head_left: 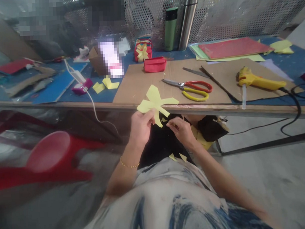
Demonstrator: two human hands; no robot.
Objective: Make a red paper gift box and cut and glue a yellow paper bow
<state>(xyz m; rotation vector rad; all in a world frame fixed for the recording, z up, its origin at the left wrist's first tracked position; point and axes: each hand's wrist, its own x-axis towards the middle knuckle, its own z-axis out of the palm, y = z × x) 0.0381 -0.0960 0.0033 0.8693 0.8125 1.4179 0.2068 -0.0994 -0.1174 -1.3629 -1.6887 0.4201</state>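
Observation:
My left hand [141, 126] pinches a yellow paper flower cutout [155, 99] by its lower petals, in front of the table edge. Its pointed petals spread apart over the edge of a cardboard sheet. Just right of the lowest petal, my right hand [180, 130] has thumb and fingers pressed together; what they hold, if anything, is too small to make out. Small yellow paper scraps [183, 157] lie on my lap. On the cardboard [139, 86] beyond the flower rest red-and-yellow-handled scissors [189, 86], their handles apart.
A yellow glue gun [261, 81] lies at right, its cord hanging off the table. Behind are a red paper roll [155, 65], a small red bag with a yellow bow [143, 49], and a green flask [171, 30]. A red stool [50, 151] stands at left.

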